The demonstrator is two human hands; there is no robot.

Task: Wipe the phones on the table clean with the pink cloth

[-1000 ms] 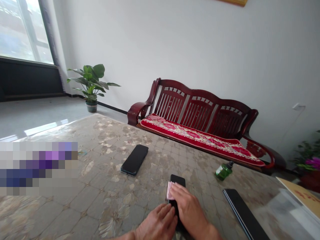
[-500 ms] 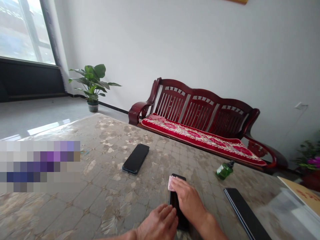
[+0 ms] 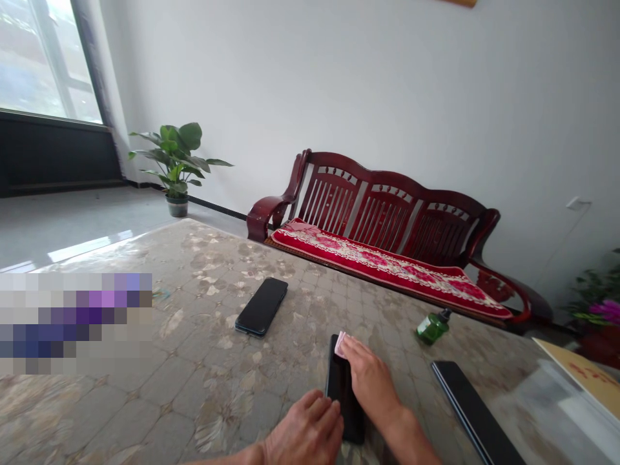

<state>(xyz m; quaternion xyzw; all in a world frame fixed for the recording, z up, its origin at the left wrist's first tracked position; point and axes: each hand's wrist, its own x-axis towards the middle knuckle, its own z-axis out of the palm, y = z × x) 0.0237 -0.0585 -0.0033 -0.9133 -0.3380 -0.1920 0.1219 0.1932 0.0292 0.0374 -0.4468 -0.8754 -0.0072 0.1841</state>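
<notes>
A black smartphone lies on the patterned tabletop in front of me, its far end pointing away. My left hand has its fingers curled and pressed together on the phone's left edge near its lower half. Under the fingertips of my right hand is a folded pink cloth, pressed on the upper part of the screen. The right palm covers part of the phone's right side. Farther off to the left rests a second dark smartphone, touched by neither hand.
Right of my hands lie a small green spray bottle and a long, slim black object. A yellowish board or box sits at the right edge. Beyond the table stand a wooden bench and a potted plant.
My right hand has slid the pink cloth a little to the right across the phone's upper end, uncovering its top left corner. The left hand stays at the phone's edge.
</notes>
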